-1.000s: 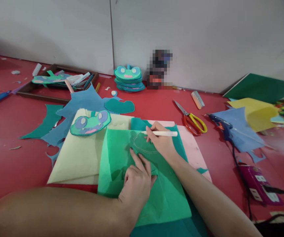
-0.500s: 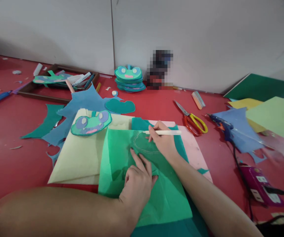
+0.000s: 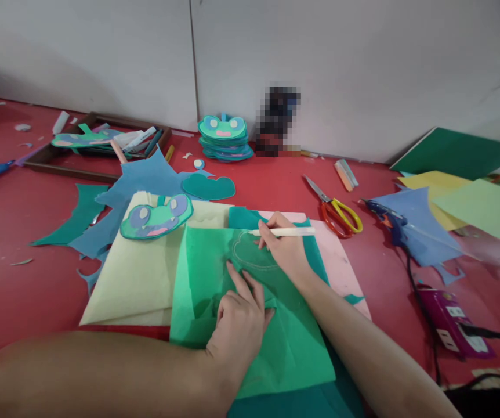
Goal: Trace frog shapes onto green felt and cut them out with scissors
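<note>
While the left hand (image 3: 239,322) pins the green sheet (image 3: 215,273) flat, right hand (image 3: 282,249), grip clamped on the pen (image 3: 285,232), traces an outline; next: steady curve just left of the grip.

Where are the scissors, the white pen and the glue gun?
scissors (image 3: 340,216): head view, on the yellow handle loop.
white pen (image 3: 287,231): head view, mid-barrel, held in the right hand (image 3: 282,248).
glue gun (image 3: 388,220): head view, on its blue body.

Scissors (image 3: 334,208) beside glue gun (image 3: 387,222)
</note>
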Demonstrator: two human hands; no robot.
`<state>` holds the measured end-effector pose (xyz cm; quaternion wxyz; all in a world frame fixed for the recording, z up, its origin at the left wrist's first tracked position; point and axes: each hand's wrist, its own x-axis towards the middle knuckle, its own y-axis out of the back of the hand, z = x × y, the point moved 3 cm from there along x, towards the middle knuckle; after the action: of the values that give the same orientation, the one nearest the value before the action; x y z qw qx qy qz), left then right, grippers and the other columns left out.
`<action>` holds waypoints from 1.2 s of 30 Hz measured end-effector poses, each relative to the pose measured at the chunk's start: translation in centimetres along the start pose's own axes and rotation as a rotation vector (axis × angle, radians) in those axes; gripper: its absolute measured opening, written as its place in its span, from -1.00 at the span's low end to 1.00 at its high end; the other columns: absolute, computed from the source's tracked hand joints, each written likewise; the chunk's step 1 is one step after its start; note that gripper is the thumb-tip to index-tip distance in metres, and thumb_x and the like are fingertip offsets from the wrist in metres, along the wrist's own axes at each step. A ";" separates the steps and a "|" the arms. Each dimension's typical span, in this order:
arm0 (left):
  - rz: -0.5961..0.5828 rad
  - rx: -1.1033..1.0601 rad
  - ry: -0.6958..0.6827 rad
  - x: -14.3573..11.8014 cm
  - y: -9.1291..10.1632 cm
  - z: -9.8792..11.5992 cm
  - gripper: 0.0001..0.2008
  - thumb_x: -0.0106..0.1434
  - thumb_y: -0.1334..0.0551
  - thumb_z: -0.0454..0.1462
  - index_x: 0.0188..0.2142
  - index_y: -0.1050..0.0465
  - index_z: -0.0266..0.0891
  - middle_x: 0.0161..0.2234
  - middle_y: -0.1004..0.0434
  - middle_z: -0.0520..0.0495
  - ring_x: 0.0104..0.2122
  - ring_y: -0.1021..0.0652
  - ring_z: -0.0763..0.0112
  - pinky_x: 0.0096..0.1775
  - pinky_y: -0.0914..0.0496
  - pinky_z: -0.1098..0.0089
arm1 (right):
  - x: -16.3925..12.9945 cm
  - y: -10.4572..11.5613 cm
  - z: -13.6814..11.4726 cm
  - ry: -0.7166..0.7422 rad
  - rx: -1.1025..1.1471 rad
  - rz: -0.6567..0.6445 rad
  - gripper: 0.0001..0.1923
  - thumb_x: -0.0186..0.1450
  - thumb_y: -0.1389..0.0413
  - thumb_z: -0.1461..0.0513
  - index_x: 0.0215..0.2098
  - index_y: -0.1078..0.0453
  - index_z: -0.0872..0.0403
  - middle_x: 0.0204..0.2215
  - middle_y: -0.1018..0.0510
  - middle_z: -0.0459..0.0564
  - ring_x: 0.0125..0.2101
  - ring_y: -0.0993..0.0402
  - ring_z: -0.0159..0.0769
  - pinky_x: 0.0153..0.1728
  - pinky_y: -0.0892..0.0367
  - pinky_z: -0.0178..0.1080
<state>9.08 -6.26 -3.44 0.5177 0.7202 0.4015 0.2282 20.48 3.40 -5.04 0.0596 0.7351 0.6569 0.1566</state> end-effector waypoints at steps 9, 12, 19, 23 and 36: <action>0.023 -0.011 0.005 0.0 0.0 -0.1 -0.46 0.30 0.04 -0.10 -0.01 -0.34 -0.60 -0.04 -0.28 -0.78 -0.68 -0.44 0.38 -0.65 -0.21 0.40 | -0.1 0.0 -0.4 0.018 0.018 0.000 -0.72 0.26 -0.04 0.10 -0.53 -0.12 0.01 -0.74 -0.28 -0.23 -0.65 -0.36 -0.41 -0.48 -0.41 -0.31; 0.037 0.001 -0.001 -0.1 0.0 0.0 -0.45 0.30 0.05 -0.10 -0.01 -0.33 -0.62 -0.05 -0.28 -0.80 -0.69 -0.43 0.38 -0.65 -0.20 0.41 | -0.1 -0.1 -0.6 0.051 -0.030 -0.022 -0.71 0.27 -0.03 0.09 -0.55 -0.14 0.02 -0.72 -0.35 -0.19 -0.63 -0.37 -0.41 -0.46 -0.38 -0.32; 0.017 -0.016 0.006 -0.1 0.0 -0.1 -0.45 0.30 0.05 -0.11 0.00 -0.33 -0.60 -0.03 -0.27 -0.79 -0.68 -0.45 0.36 -0.65 -0.23 0.40 | -0.1 -0.3 -0.8 0.069 -0.083 -0.059 -0.72 0.28 -0.03 0.09 -0.53 -0.17 0.03 -0.69 -0.42 -0.17 -0.64 -0.35 -0.42 -0.51 -0.30 -0.34; -0.016 -0.045 0.009 0.0 0.1 -0.2 -0.45 0.30 0.05 -0.10 0.01 -0.33 -0.58 -0.02 -0.27 -0.77 -0.67 -0.46 0.37 -0.64 -0.25 0.40 | 0.0 -0.4 -0.9 0.065 -0.118 -0.067 -0.72 0.27 -0.03 0.12 -0.55 -0.16 0.03 -0.70 -0.41 -0.18 -0.65 -0.36 -0.43 -0.55 -0.25 -0.37; -0.015 0.017 -0.019 0.0 -0.1 0.0 -0.45 0.32 0.10 -0.12 0.01 -0.31 -0.61 -0.04 -0.27 -0.79 -0.69 -0.43 0.39 -0.66 -0.21 0.41 | 0.0 -0.2 -0.5 0.021 -0.067 -0.007 -0.72 0.26 -0.03 0.15 -0.56 -0.12 0.02 -0.74 -0.34 -0.21 -0.66 -0.37 -0.42 -0.50 -0.38 -0.34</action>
<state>9.05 -6.29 -3.57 0.5170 0.7235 0.4041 0.2140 20.15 3.34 -4.66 0.0778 0.7287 0.6544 0.1861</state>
